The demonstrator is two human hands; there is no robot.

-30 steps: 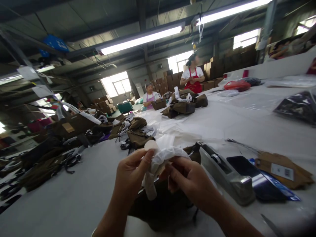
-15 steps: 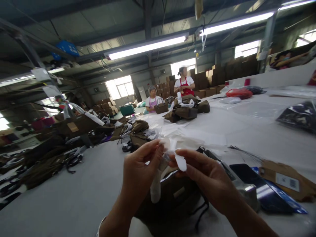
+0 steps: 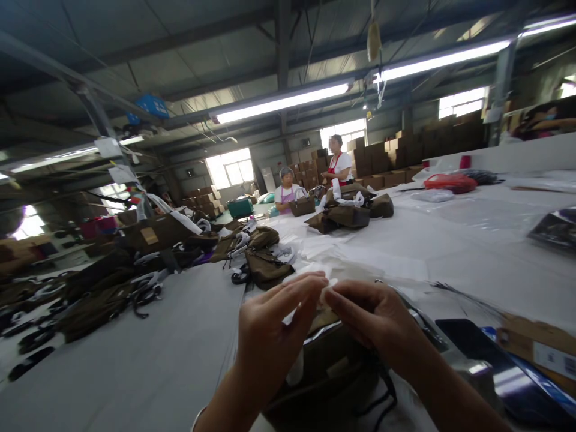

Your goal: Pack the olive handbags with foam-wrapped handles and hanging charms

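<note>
Head view shows our right hand (image 3: pixel 387 318) pinching a small white piece (image 3: pixel 327 293) at its fingertips, above the dark bag (image 3: pixel 326 387) on the table (image 3: pixel 180 342). Our left hand (image 3: pixel 274 327) curls beside it, fingertips close; we cannot tell whether it grips. We judge the piece light, thin and easily creased, best held by an edge; the bag seems soft, steadiest by its top.
</note>
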